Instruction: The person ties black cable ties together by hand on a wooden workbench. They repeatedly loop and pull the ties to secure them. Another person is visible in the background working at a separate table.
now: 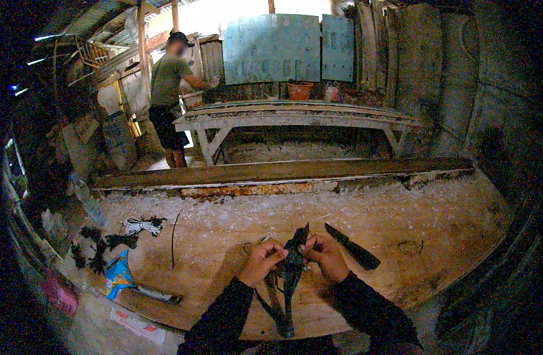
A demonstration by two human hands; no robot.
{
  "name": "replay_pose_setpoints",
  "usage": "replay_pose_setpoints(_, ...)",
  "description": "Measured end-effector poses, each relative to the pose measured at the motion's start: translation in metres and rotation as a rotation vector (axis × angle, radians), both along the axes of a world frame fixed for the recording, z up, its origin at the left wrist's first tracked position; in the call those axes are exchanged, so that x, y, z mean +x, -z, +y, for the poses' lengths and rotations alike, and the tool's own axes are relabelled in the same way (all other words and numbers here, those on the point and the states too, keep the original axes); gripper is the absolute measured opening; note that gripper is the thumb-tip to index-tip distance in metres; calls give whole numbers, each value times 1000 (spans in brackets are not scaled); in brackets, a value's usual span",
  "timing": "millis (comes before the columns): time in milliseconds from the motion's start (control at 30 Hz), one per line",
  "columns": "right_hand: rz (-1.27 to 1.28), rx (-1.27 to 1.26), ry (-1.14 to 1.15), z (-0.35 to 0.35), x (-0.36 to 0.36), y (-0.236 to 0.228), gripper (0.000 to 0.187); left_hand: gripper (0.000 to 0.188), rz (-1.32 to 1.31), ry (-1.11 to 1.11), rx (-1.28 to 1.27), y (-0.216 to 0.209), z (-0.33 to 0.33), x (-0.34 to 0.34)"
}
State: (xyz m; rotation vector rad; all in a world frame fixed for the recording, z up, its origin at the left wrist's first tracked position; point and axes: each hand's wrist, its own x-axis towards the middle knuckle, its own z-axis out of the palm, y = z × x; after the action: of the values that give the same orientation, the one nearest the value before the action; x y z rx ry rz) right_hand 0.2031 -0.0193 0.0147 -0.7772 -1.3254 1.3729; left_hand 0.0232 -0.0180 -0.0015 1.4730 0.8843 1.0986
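Left hand (263, 262) and right hand (326, 258) pinch a black, strap-like piece (291, 260) between thumbs and fingers at the table's (218, 222) six o'clock. A blue packet (118, 277) lies at eight o'clock, contents hidden; an orange tub (300, 92) stands on the far bench (283, 120) at twelve, contents unclear.

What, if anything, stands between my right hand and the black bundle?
Nothing visible: your right hand has its fingers on the upper part of the black bundle. Your left hand is across from it, and the black blade-shaped piece lies off to the right.
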Motion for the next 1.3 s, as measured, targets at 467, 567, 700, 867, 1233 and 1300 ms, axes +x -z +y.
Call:
replay_pose_setpoints(467, -130, -182, -160, -12, -8, -2, 17, 13, -140, -175, -10, -10, -2, 3)
replay_pose_setpoints(567, -160, -208, -101, -5, -5, 3, 16, 14, -139, -60, -36, -11, -5, 7)
replay_pose_setpoints(700, -2, -203, -58, -1, -3, 5, 14, 21, -81, 71, -92, -10, -6, 9)
replay_pose_setpoints(867, 103, -245, 17, -3, -4, 0, 15, 24, -132, 79, -101, -9, -3, 7)
replay_pose_setpoints(1233, -111, -227, -162, -6, -3, -3, 18, 23, -171, -89, -46, -6, 2, 1)
replay_pose_setpoints(1300, -89, -245, -175, -7, -3, -2, 18, 24, -215, -86, -52, -6, 2, 1)
